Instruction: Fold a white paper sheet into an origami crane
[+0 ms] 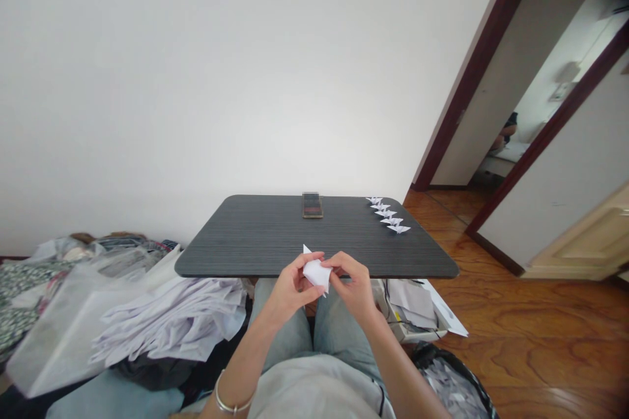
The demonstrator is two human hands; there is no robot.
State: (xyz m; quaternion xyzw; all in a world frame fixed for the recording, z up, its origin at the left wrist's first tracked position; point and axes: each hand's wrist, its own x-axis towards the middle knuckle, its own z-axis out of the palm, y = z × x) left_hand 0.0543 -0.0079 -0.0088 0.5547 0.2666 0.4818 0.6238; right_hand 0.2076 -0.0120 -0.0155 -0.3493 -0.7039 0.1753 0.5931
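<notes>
The left hand [289,288] and right hand [356,288], both hands closed, pinch a small, partly folded white paper [317,272] over the near edge of the dark bench [255,236]. Five finished paper figures [388,214] line the bench's far right, so the folding seems well underway, with this piece incomplete. No writing is readable anywhere.

folded piece [317,273]: white matt paper | table [255,236]: dark grained wood | floor [531,321]: glossy wood

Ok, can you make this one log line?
left hand: pinching folded paper | right hand: pinching it too | table: row of paper figures, small box
</notes>
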